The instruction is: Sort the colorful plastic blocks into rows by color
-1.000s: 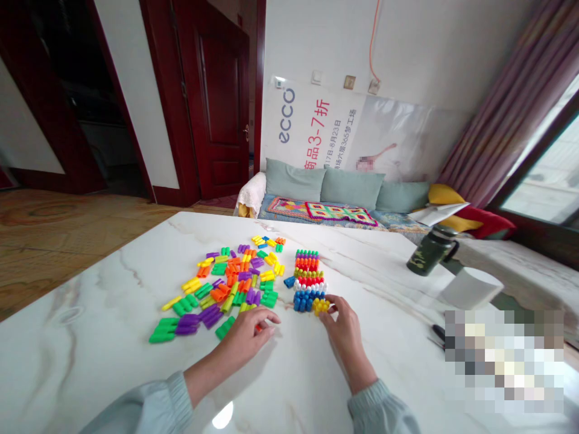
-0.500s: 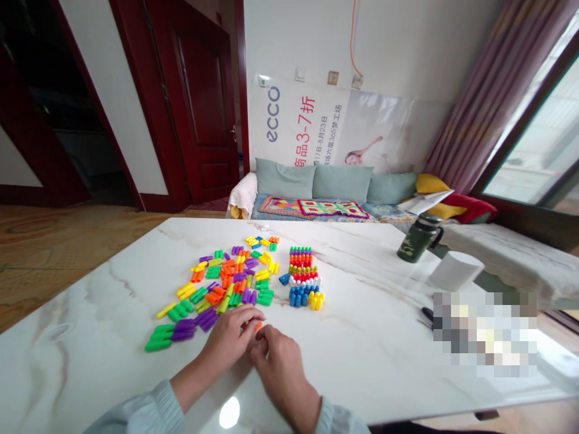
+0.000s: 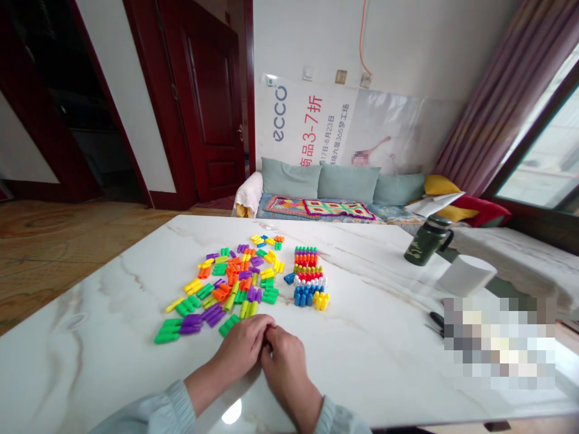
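My left hand (image 3: 247,340) and my right hand (image 3: 286,355) meet above the near part of the white marbled table (image 3: 384,367). Both have curled fingers with the tips pressed together, and whatever lies between them is hidden. Just beyond my left hand are a green plastic building block (image 3: 228,325) and a yellow-green block (image 3: 248,310). Farther left, a green block (image 3: 167,331) touches a purple block (image 3: 190,324). Orange blocks (image 3: 221,293) and other loose colours lie scattered behind. Ahead of my right hand, several coloured rows stand together, with blue blocks (image 3: 303,295) and yellow blocks (image 3: 321,301) nearest.
A lone blue block (image 3: 289,278) lies left of the rows. At the right stand a dark green flask (image 3: 423,244) and a white container (image 3: 468,276). A black-handled item (image 3: 436,319) lies beside a pixelated patch. Beyond the table is a sofa with grey-green cushions (image 3: 348,184).
An orange bit that showed between my fingertips is now covered by my hands. The green and yellow-green blocks beside my left hand have come into sight. The whole view has shifted slightly.
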Motion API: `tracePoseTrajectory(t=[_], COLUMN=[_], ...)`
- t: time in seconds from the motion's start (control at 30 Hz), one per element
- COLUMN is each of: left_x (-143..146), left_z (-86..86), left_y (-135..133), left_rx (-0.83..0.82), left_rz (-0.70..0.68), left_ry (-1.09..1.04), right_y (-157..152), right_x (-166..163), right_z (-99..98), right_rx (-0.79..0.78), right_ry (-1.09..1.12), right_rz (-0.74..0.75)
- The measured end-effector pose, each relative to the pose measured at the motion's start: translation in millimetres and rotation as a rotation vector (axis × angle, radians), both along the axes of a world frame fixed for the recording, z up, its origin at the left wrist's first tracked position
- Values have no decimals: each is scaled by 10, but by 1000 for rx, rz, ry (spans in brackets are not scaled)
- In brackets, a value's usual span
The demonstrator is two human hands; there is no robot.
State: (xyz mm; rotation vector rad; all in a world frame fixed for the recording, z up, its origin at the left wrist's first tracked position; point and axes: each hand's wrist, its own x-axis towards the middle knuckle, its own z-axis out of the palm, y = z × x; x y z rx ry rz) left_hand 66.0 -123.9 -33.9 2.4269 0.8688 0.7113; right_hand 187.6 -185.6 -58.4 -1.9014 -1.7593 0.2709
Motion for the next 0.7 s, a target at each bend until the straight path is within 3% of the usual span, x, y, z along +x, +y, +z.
tracePoseTrajectory(t=[0.2,0.33,0.5,0.6,0.7], left_x=[6,-31,-164,-313,-552], left_z=[2,49,170,248,291], left_y=[-2,50,173,289,461], left_rx=[24,126,314,380,379], left_rz=[-6,-11,60,211,540], left_ry=[19,56,44,103,240], right_y=[14,-5,68,205,387], right_x=[8,-22,306,907,1609], right_z=[-19,-7,261,422,389], right_rx=[18,48,109,381,579], right_ry=[31,127,634,748,695], right_rz=[-9,2,81,-203,-491])
